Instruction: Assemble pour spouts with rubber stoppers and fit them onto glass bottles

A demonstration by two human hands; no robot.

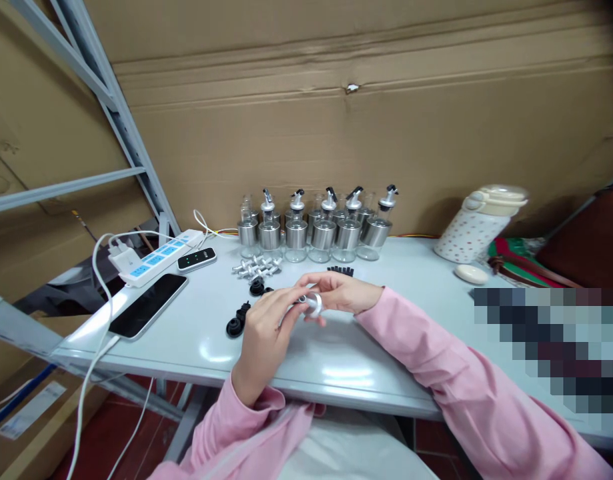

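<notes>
Near the front of the table, both of my hands meet around a silver pour spout point(314, 305). My left hand point(266, 327) pinches it from the left between thumb and fingers. From the other side my right hand point(343, 293) closes on it, fingers curled; part of the spout is hidden by the fingers. Beyond them lies a pile of silver spout parts point(257, 268). Black rubber stoppers point(235, 326) lie left of my left hand. Small black flip caps point(341, 271) sit in a row behind my right hand.
Glass oil bottles point(296, 237) with steel sleeves stand along the cardboard, several topped with spouts. On the left are a phone point(150, 305), a power strip point(161, 257), cables and a small black device point(197, 259). A dotted flask point(479, 227) and white oval object point(471, 274) stand right.
</notes>
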